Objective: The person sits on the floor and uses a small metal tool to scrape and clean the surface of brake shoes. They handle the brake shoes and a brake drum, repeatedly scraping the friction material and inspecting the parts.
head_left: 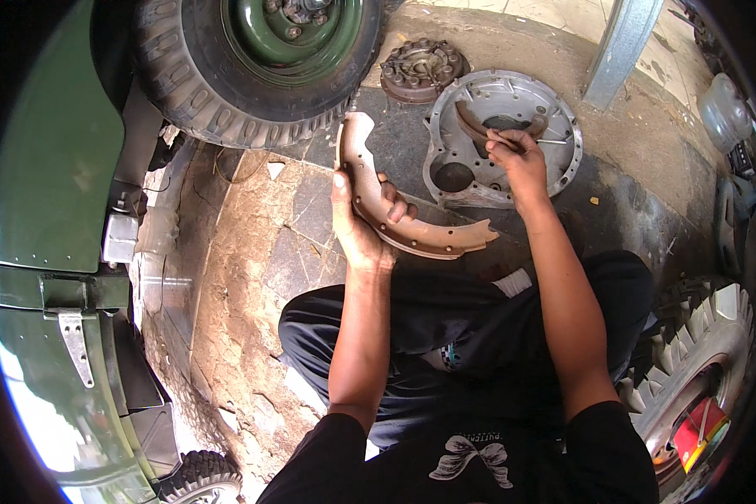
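Observation:
My left hand (pixel 354 220) grips a curved, rust-brown brake shoe (pixel 370 189) with a row of rivet holes, held up over my lap. My right hand (pixel 519 161) reaches forward onto a round grey metal housing plate (pixel 554 105) lying on the ground, fingers closed on a second, darker curved shoe (pixel 472 123) that rests inside the plate. I sit on stone paving with black trousers and a black shirt.
A green vehicle body (pixel 50 168) stands at my left with its knobby tyre and green wheel (pixel 252 50) ahead. A round rusty clutch part (pixel 420 69) lies beyond the plate. Another tyre (pixel 689 353) sits at my right, and a metal post (pixel 622 42) rises ahead.

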{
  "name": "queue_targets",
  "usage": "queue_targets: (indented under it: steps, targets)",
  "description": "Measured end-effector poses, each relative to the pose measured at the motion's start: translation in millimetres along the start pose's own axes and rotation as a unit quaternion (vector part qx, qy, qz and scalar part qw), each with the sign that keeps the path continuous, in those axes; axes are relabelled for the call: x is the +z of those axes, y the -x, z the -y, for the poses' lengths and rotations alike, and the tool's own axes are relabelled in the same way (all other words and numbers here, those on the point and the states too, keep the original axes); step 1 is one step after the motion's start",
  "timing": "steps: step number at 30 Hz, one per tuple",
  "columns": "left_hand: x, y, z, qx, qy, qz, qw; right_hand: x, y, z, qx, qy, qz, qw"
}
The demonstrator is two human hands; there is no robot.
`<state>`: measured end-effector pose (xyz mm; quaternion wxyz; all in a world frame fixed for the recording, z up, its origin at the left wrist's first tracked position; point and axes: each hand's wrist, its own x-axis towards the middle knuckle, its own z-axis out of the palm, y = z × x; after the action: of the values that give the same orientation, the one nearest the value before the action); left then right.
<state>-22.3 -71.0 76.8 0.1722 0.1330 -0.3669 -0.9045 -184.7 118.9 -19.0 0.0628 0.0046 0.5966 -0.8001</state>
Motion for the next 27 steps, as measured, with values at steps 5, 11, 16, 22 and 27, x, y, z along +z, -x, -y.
queue_targets:
  steps: [5, 11, 16, 22, 27]
  targets:
    - [-2, -1, 3, -0.017, 0.023, 0.016, 0.999, 6, 9, 21, 0.071, -0.049, 0.013, 0.996]
    - [-5, -4, 5, -0.058, 0.107, 0.042, 0.992, 7, 12, 30, 0.109, -0.111, 0.02, 0.988]
    - [-8, -8, 9, -0.063, 0.129, 0.045, 0.989, 0, 8, 25, 0.112, -0.194, 0.019, 0.974]
    - [0, -7, 12, -0.051, 0.122, 0.058, 0.99, 4, 10, 28, 0.093, -0.144, 0.014, 0.985]
    - [-5, -10, 19, -0.051, 0.211, 0.13, 0.967, 7, 15, 33, 0.082, -0.137, 0.027, 0.987]
